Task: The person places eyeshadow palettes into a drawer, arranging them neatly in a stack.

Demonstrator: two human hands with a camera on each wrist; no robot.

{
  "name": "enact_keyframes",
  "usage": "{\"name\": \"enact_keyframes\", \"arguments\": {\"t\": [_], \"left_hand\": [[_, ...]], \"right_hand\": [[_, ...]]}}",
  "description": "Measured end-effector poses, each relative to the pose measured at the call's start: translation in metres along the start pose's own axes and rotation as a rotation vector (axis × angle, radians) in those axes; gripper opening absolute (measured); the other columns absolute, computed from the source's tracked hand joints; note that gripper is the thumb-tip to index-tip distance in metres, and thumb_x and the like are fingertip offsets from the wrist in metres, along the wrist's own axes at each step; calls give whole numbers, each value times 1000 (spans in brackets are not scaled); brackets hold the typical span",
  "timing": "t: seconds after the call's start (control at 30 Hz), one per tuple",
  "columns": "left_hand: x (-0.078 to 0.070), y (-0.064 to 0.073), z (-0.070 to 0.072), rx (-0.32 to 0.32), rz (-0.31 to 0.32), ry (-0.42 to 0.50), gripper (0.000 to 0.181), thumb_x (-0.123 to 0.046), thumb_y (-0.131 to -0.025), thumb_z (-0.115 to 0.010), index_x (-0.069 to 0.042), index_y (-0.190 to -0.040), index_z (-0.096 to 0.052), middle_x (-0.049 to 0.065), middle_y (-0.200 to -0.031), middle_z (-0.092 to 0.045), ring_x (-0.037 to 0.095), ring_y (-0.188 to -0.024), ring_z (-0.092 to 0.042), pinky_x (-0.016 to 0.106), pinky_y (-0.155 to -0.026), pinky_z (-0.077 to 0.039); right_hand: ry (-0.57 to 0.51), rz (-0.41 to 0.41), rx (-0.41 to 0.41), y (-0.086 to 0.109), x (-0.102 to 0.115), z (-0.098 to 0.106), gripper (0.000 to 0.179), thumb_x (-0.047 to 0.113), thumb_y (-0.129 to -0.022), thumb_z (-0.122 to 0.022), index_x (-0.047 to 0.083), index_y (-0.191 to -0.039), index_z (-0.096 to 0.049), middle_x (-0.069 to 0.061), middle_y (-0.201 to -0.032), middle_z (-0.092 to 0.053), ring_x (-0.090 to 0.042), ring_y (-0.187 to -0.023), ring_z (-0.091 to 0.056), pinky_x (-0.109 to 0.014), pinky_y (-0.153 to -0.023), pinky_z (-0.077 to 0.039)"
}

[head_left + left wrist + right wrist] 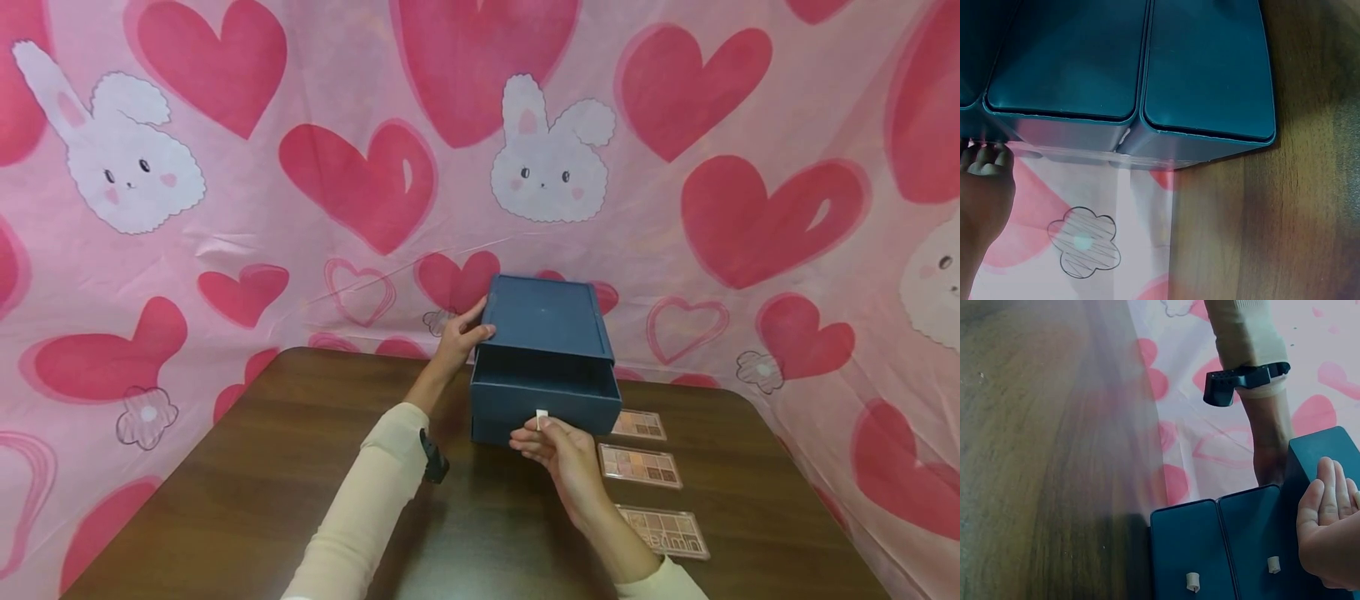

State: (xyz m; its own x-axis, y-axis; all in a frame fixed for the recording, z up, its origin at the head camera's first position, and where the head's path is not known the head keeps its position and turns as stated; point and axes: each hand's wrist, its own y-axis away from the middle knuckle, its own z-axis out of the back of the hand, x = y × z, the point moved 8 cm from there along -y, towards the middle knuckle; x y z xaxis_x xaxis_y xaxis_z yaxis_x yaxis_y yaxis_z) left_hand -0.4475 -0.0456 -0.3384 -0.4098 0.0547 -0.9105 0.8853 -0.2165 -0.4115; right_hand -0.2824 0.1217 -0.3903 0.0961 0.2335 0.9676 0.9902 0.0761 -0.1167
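Observation:
A dark blue drawer unit (547,312) stands on the table, its top drawer (502,408) pulled partway out; the part of the drawer's inside that shows is dark. My left hand (459,340) presses against the unit's left side, near the top; in the left wrist view only part of that hand (986,181) shows at the left edge. At the drawer's front, my right hand (566,462) pinches a white pull tab (542,417) between thumb and finger. In the right wrist view, two lower drawers with white tabs (1192,581) sit closed beside my right hand (1335,531).
Three eyeshadow palettes (641,465) lie in a column on the brown wooden table (247,492), right of the unit. Behind the table hangs a pink cloth (247,192) with hearts and rabbits. A black wrist device (433,458) is strapped on my left sleeve.

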Motion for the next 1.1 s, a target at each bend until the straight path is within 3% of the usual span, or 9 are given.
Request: {"name": "enact_keyframes", "arguments": {"t": [0.23, 0.5, 1.1], "left_hand": [[2, 1, 1, -8, 13, -6, 72, -20, -88, -58, -7, -156, -39, 17, -161, -41, 28, -134, -48, 42, -118, -39], [1, 1, 0, -15, 20, -14, 74, -23, -86, -59, -10, -156, -40, 19, -158, -45, 28, -133, -50, 43, -115, -41], [-3, 1, -1, -5, -9, 12, 69, -15, -89, -57, -7, -155, -39, 23, -156, -46, 30, -132, -49, 46, -118, -37]], "right_hand": [[24, 3, 13, 7, 0, -1, 32, 22, -106, -47, -4, -103, -66, 5, -87, -80, -11, -85, -77, -26, -81, -59], [33, 8, 10, 14, -1, -1, 33, 22, -106, -47, -5, -103, -66, 5, -87, -80, -12, -85, -77, -26, -79, -59], [42, -3, 72, 35, 2, -5, 29, 24, -108, -45, 13, -98, -71, 8, -90, -80, -10, -88, -77, -25, -81, -58]]}}
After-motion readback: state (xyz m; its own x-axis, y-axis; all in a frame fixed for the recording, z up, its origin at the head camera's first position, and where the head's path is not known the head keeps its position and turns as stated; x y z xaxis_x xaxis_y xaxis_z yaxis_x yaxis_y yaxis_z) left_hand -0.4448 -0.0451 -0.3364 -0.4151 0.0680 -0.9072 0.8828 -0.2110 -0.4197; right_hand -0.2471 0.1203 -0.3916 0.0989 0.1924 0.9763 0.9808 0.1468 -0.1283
